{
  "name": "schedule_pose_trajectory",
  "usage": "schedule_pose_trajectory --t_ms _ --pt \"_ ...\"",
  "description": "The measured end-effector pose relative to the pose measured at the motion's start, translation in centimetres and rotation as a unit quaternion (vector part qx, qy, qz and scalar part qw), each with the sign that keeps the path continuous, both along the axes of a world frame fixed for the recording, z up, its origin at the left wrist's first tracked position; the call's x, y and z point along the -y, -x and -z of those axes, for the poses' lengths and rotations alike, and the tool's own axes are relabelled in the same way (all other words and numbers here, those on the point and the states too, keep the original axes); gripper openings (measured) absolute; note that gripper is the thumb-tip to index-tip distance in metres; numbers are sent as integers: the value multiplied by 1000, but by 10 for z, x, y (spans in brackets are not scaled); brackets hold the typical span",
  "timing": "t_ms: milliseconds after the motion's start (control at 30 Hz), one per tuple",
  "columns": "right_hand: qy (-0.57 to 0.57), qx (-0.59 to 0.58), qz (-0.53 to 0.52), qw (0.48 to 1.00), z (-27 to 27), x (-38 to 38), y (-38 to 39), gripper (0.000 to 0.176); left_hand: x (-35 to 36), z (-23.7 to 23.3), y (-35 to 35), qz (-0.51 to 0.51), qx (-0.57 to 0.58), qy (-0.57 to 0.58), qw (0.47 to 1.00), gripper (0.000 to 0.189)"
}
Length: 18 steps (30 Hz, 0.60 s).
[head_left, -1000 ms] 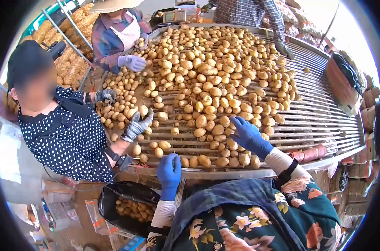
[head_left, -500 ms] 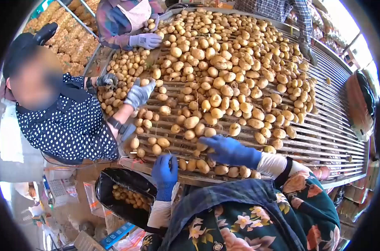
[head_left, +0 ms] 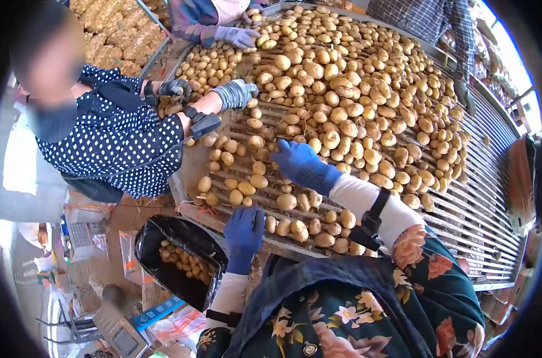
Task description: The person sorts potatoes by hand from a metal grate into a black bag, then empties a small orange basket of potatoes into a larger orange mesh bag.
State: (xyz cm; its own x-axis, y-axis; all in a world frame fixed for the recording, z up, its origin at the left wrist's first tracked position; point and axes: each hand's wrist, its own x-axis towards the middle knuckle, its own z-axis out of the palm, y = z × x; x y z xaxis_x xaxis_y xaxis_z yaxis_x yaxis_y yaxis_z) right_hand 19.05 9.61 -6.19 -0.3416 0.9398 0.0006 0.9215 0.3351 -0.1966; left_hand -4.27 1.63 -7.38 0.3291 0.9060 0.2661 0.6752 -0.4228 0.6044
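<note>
Many potatoes [head_left: 348, 113] lie heaped on a slatted metal sorting table [head_left: 492, 179]. My right hand [head_left: 301, 164], in a blue knit glove, reaches across the slats at the near side of the heap. Its fingers point left, bent downward and slightly apart; their undersides are hidden, and no held potato shows. At the table's near edge is my left hand [head_left: 244, 235], gloved in the same blue. Its fingers extend toward a small group of potatoes [head_left: 244, 188], with nothing visible in them. Below and left of it stands a black-lined container [head_left: 145, 250] with potatoes inside.
At the left a co-worker in a dotted top has striped grey gloves [head_left: 235, 95] over the potatoes. Another person's pale glove [head_left: 238, 37] rests at the far side. A checked sleeve [head_left: 460, 42] reaches in at far right. A scale display [head_left: 125, 340] stands lower left.
My right hand has moved farther over the table and left. My left hand has shifted slightly right and its fingers have straightened. The co-worker's gloved hand has moved right, and the view has shifted.
</note>
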Motion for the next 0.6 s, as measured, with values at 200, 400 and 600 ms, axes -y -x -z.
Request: schedule_pose_trajectory --t_ms 200,400,600 --pt "77 -427 83 897 1 -8 -9 31 -1 3 0 6 -4 -37 999 11" --pt "235 -574 158 769 -29 45 -31 37 0 3 3 9 -16 -13 1000 12" --pt "196 -510 86 833 -27 75 0 36 -5 7 -6 -56 256 113 959 21"
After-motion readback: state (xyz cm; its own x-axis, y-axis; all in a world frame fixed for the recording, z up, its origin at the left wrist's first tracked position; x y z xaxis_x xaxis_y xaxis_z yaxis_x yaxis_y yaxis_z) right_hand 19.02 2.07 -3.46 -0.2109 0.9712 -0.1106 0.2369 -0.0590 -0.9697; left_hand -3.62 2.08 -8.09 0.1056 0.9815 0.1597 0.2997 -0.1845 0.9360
